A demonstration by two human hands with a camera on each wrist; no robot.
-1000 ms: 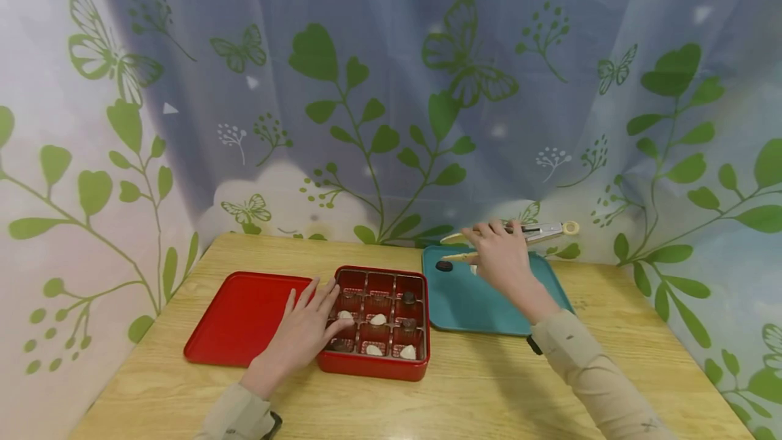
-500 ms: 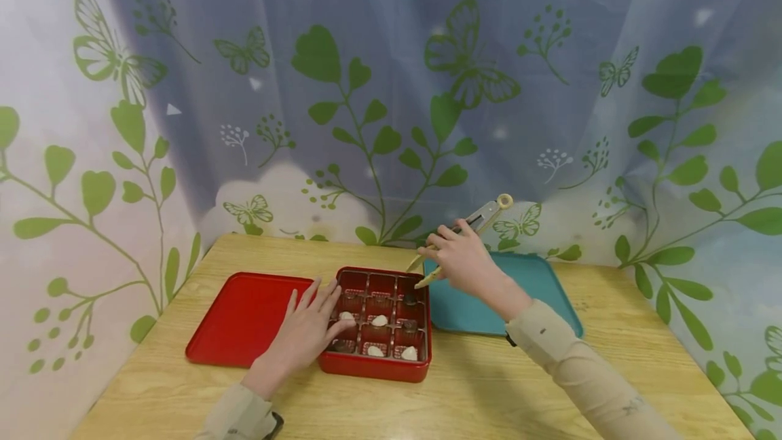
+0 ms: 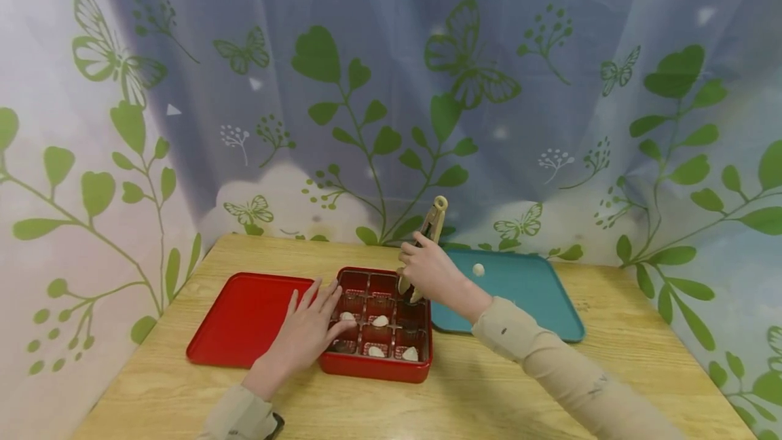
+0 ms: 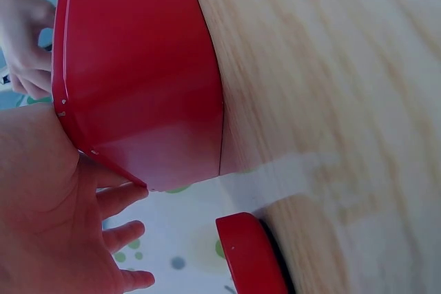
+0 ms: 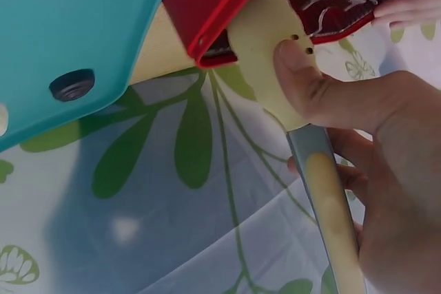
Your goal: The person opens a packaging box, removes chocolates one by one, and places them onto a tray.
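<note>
My right hand [image 3: 430, 271] grips a pair of kitchen tongs [image 5: 324, 191] with cream tips and a metal handle. Their tips reach down into the far right compartment of a red box [image 3: 374, 368], and what lies between them is hidden. Clear dividers split the box into several compartments, some with white pieces [image 3: 381, 320] and some with dark ones. My left hand [image 3: 303, 331] rests on the box's left rim, fingers spread and straight. In the left wrist view its fingertips [image 4: 124, 194] lie along the rim.
A teal tray [image 3: 519, 297] sits right of the box, bearing a small white piece [image 3: 478, 269] and a dark round piece [image 5: 72, 85]. The red lid [image 3: 235, 324] lies on the wooden table [image 3: 476, 392] at the left. A patterned curtain [image 3: 391, 121] hangs behind.
My right hand has carried the tongs left from over the teal tray to the box, tipping them steeper until their tips are inside the far right compartment. My left hand has stayed put.
</note>
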